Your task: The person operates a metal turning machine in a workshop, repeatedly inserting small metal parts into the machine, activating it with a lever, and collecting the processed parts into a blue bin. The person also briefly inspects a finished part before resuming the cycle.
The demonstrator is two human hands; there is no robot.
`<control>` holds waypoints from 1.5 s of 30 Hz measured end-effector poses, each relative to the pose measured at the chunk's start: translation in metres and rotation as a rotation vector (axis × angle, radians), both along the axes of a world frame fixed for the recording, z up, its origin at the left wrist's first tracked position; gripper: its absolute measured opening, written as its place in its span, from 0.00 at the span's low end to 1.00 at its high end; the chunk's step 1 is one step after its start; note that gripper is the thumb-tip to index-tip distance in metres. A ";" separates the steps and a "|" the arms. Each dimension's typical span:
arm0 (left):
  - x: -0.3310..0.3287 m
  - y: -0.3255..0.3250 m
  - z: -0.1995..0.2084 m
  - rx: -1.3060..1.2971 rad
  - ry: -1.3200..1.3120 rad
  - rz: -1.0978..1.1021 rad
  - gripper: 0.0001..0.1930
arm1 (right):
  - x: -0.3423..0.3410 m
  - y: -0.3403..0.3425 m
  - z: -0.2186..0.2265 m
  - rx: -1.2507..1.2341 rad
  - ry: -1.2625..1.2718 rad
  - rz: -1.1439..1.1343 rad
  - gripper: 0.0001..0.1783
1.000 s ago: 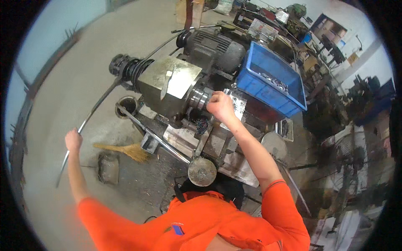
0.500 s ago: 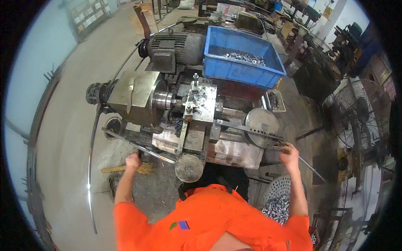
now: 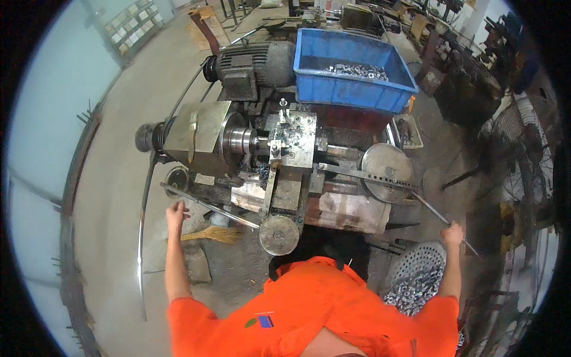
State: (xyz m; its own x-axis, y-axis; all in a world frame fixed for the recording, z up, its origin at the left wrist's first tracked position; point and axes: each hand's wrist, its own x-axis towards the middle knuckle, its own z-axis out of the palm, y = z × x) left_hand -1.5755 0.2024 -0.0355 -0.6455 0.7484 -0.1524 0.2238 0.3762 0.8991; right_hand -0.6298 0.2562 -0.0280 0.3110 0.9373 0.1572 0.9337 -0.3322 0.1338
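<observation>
A small lathe stands before me, with a cylindrical steel chuck (image 3: 239, 141) facing a metal tool block (image 3: 297, 138). My right hand (image 3: 453, 234) is closed round the thin steel lever rod (image 3: 433, 208). That rod runs out from a flat bar with holes (image 3: 383, 179), which crosses a round handwheel (image 3: 389, 162). On the left, my left hand (image 3: 177, 213) is raised with its fingers partly apart and nothing visible in it. It is just below a second steel rod (image 3: 211, 207), which slants down to a smaller round disc (image 3: 279, 235).
Behind the lathe are a ribbed motor (image 3: 256, 64) and a blue crate (image 3: 351, 89) holding small metal parts. A perforated basket (image 3: 416, 262) of similar parts stands near my right arm. Under my left hand lies a straw broom (image 3: 217, 234). A large fan (image 3: 517, 154) stands at right.
My right hand has slid outward along the lever rod, away from the bar with holes. My left hand has risen and moved left, nearer the other rod. The view has shifted slightly.
</observation>
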 end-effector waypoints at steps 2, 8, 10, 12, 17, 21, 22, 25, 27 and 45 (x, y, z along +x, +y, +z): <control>0.011 0.002 0.027 0.030 -0.074 0.090 0.20 | -0.035 -0.016 0.012 -0.062 0.029 -0.081 0.15; 0.066 0.038 0.016 0.154 -0.190 0.211 0.20 | -0.115 -0.104 0.011 -0.134 0.345 -0.003 0.11; 0.073 0.047 0.013 0.183 -0.267 0.229 0.15 | -0.140 -0.134 -0.007 0.039 0.533 0.071 0.11; 0.065 0.044 0.014 0.092 -0.202 0.208 0.14 | -0.177 -0.137 -0.001 0.022 0.829 -0.092 0.09; 0.065 0.042 0.013 0.083 -0.200 0.190 0.15 | -0.199 -0.150 -0.009 0.053 1.140 -0.148 0.13; 0.061 0.043 0.008 0.052 -0.174 0.219 0.16 | -0.199 -0.151 -0.008 0.049 1.125 -0.042 0.14; 0.062 0.045 0.008 0.060 -0.158 0.238 0.16 | -0.203 -0.151 -0.004 0.056 1.125 -0.022 0.14; 0.066 0.046 0.013 0.050 -0.161 0.192 0.17 | -0.208 -0.154 -0.003 0.126 1.021 0.036 0.14; 0.063 0.044 0.013 0.051 -0.137 0.194 0.17 | -0.217 -0.151 0.009 0.128 1.029 0.010 0.14; 0.074 0.040 0.033 -0.013 -0.224 0.089 0.22 | -0.063 0.010 0.031 0.019 0.036 -0.164 0.30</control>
